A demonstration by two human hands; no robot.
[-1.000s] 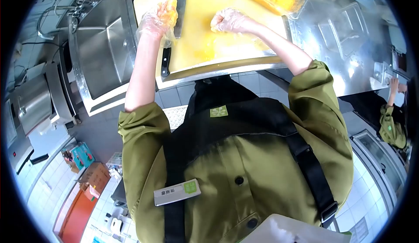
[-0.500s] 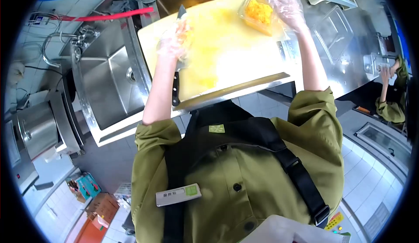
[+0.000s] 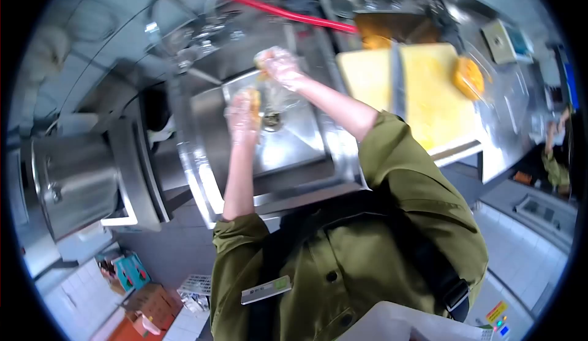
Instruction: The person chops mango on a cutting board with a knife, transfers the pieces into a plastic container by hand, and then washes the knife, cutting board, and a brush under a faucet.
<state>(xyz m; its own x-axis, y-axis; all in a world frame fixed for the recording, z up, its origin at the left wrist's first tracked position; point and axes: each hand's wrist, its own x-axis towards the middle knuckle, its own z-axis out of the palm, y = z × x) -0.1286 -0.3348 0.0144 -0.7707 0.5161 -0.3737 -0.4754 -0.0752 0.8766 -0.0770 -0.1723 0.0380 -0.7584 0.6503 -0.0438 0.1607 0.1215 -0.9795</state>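
Over the steel sink (image 3: 288, 151), both gloved hands hang above the drain (image 3: 271, 120). Left hand (image 3: 243, 115) is curled round yellow pulp, nearer the drain; right hand (image 3: 278, 64) sits beyond it (grip unclear, blurred). The knife (image 3: 398, 79) lies lengthwise on the cutting board (image 3: 429, 102), well to the right.

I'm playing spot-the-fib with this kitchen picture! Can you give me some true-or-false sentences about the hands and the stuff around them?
1. Both gloved hands are over the sink. True.
2. The left hand is holding the knife. False: the knife lies on the cutting board, away from both hands.
3. The right hand is nearer the faucet than the left hand is. True.
4. The cutting board is left of the sink. False: it sits to the right of it.
5. A red hose runs behind the sink. True.
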